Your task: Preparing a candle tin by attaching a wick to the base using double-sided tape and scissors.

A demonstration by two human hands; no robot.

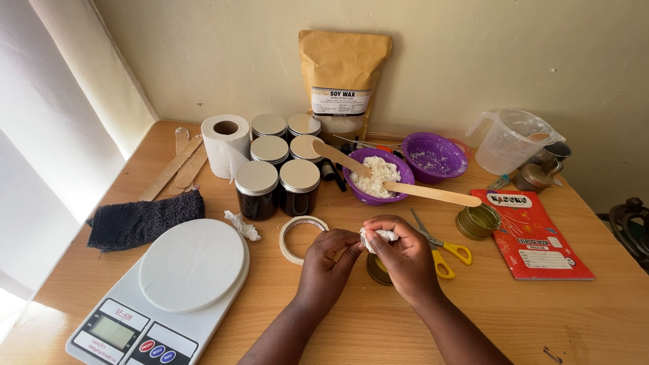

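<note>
Near the middle of the desk (351,324), both forearms are reaching in side by side, the right hand (404,255) curling down over a small gold tin (377,270) and pinching white tissue (378,236), while the left hand (330,258) is gripping that tissue's left edge with bent fingers.

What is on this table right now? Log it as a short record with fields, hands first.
left hand: pinching an edge of the white tissue wad
right hand: closed over the wad, above a small gold tin
beside hands: tape roll, yellow-handled scissors
behind: purple bowl of white flakes with a wooden spatula across it
left side: kitchen scale, dark cloth
back: lidded dark jars, paper roll, brown pouch
</note>
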